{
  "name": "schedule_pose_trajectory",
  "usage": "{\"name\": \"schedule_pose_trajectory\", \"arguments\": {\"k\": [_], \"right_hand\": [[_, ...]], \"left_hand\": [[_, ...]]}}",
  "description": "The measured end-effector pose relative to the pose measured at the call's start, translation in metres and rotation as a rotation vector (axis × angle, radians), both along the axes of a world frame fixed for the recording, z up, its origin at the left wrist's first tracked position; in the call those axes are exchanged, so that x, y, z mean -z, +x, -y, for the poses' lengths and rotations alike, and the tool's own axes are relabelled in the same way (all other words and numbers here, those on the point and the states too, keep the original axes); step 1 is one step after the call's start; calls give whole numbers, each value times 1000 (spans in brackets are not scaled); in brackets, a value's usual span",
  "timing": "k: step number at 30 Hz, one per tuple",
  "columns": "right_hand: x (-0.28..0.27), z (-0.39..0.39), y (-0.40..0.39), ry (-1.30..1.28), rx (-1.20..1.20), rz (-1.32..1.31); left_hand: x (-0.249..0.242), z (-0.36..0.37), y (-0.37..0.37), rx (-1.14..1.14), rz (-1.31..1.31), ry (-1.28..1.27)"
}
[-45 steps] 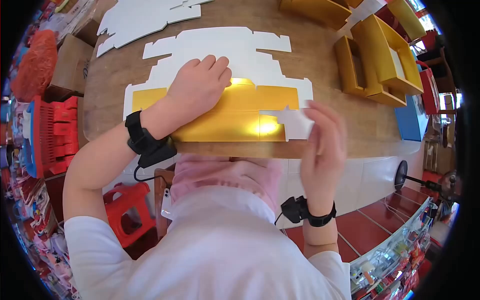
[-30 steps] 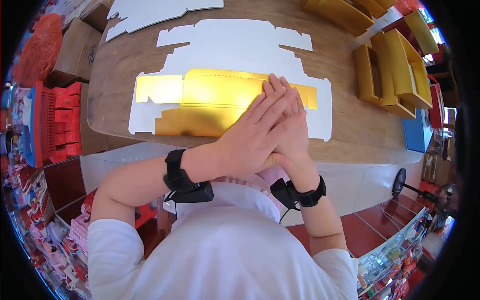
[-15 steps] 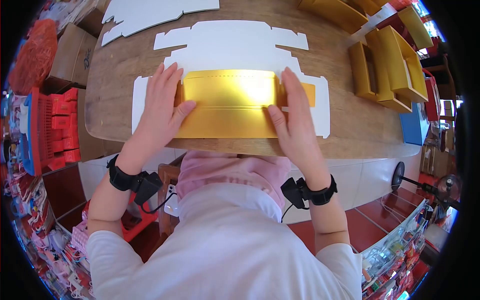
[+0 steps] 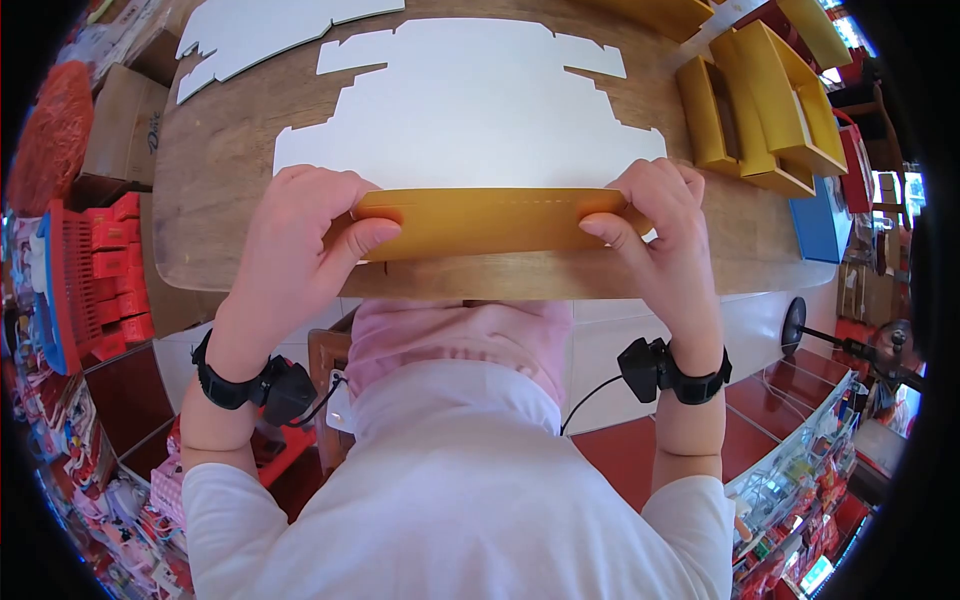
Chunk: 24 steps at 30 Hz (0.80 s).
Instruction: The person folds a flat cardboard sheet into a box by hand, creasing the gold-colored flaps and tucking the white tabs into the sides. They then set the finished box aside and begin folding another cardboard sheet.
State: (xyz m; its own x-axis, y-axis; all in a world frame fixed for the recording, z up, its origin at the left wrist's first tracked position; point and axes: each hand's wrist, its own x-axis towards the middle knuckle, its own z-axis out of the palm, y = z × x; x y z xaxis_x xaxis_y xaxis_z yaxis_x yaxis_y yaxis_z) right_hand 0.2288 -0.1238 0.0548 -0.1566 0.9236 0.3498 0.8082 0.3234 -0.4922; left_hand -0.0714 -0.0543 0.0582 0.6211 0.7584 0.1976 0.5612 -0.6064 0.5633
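A flat die-cut cardboard box blank (image 4: 480, 100) lies white side up on the wooden table. Its near panel, a gold cardboard flap (image 4: 480, 222), is raised and tilted along the table's near edge, showing its gold face. My left hand (image 4: 305, 230) pinches the flap's left end, thumb on the gold face and fingers curled behind. At the right end my right hand (image 4: 660, 235) grips it the same way. The fingertips behind the flap are hidden.
Another white blank (image 4: 270, 40) lies at the back left of the wooden table (image 4: 220, 200). Folded gold boxes (image 4: 765, 110) stand at the right beside a blue box (image 4: 822, 220). Left of the table are a red basket (image 4: 75, 280) and a cardboard box (image 4: 125, 135).
Both hands have moved apart and curled from lying on the gold panel to gripping its ends. The gold panel has tilted up, and more of the white blank shows behind it.
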Motion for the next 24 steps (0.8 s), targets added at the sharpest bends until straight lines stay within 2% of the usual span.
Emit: {"name": "schedule_pose_trajectory", "arguments": {"k": [4, 6, 7, 9, 10, 12, 13, 15, 19, 24], "right_hand": [[-5, 5, -1, 18, -10, 86], [-2, 10, -2, -129, -16, -3], [0, 13, -1, -130, -16, -3], [9, 18, 0, -302, -37, -23], [18, 19, 0, -306, -36, -23], [35, 19, -2, -178, 11, 43], [40, 17, -2, -182, 9, 42], [44, 11, -1, -235, 57, 31], [47, 8, -1, -196, 55, 22], [43, 2, 0, -221, 13, 176]], "left_hand": [[-7, 6, -2, 18, -36, -13], [-5, 7, -4, 35, -179, -142], [-3, 9, -3, 35, -179, -143], [6, 13, 2, 34, -140, -280], [15, 14, 4, 35, -140, -284], [34, 13, 8, 47, -68, 59], [36, 13, 9, 45, -69, 55], [38, 9, 11, -16, -31, -138], [40, 5, 13, -10, -31, -119], [43, 5, 15, -34, -13, -123]]}}
